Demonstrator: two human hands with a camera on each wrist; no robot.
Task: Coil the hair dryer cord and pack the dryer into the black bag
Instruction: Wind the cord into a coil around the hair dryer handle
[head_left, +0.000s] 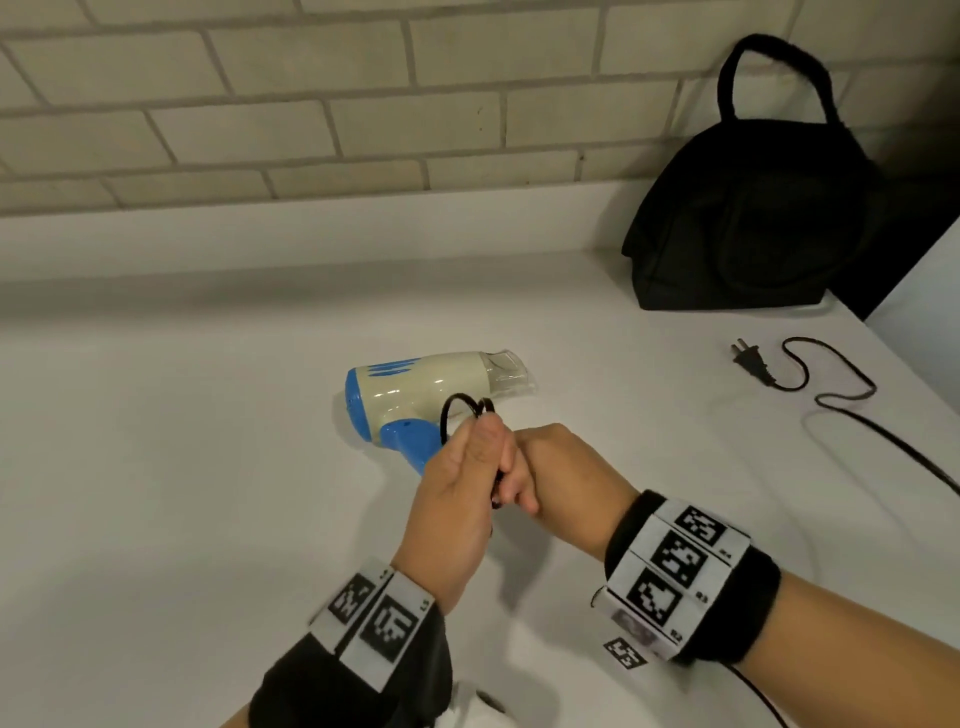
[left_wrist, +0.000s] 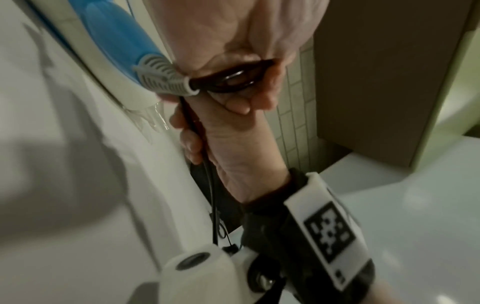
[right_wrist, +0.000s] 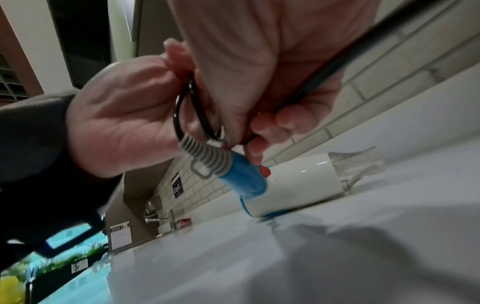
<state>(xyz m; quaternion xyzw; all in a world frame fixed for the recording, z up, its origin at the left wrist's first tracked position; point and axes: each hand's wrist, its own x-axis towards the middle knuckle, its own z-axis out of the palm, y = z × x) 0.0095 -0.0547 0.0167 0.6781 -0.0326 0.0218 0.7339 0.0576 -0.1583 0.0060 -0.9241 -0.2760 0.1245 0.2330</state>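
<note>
A cream and blue hair dryer (head_left: 415, 395) lies on its side on the white counter (head_left: 182, 467), nozzle pointing right. Just in front of its blue handle (left_wrist: 116, 47), my left hand (head_left: 467, 467) grips a few small loops of the black cord (head_left: 460, 410) close to the grey strain relief (right_wrist: 197, 156). My right hand (head_left: 540, 467) presses against the left and pinches the same cord (left_wrist: 192, 127). The rest of the cord (head_left: 831, 400) trails loose to the right and ends in the plug (head_left: 750, 361). The black bag (head_left: 753, 218) stands at the back right.
A tiled wall (head_left: 311, 104) runs along the back of the counter. The counter's right edge (head_left: 883, 332) drops off beside the bag. A faucet (right_wrist: 166, 218) shows far to the left in the right wrist view.
</note>
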